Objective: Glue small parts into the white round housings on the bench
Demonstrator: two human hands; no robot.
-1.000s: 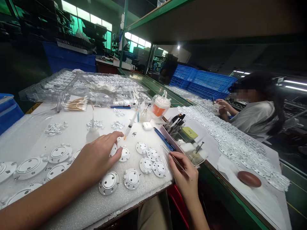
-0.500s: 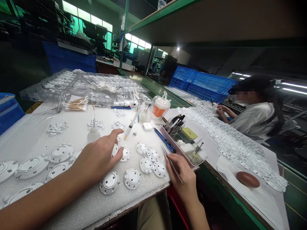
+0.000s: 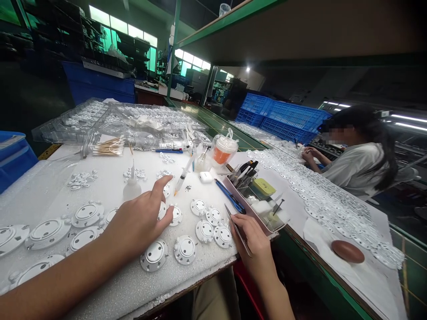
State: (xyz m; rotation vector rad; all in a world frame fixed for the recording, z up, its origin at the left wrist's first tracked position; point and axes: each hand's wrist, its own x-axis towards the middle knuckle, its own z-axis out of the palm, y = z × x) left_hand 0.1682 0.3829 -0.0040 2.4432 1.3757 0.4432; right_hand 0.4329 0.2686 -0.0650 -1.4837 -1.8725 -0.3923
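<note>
My left hand reaches over the white foam-topped bench, thumb and index finger spread apart. The thumb tip is beside a small round white piece with dark dots; other fingers are hidden behind the hand. Just beyond the fingertips lies a syringe with an orange tip. A squeeze bottle with a thin spout stands behind the hand. My right hand, at the bench's right edge, grips metal tweezers, tips pointing away from me. Several similar round pieces lie between my hands.
A tool box with pens and a green tin stands right, beside a blue cutter. Behind are cotton swabs, an orange-labelled cup and clear trays. A co-worker sits beyond parts covering the right table.
The view has shifted slightly, moving the bench a little right and down. Both hands keep nearly the same pose; the tweezers stay in my right hand.
</note>
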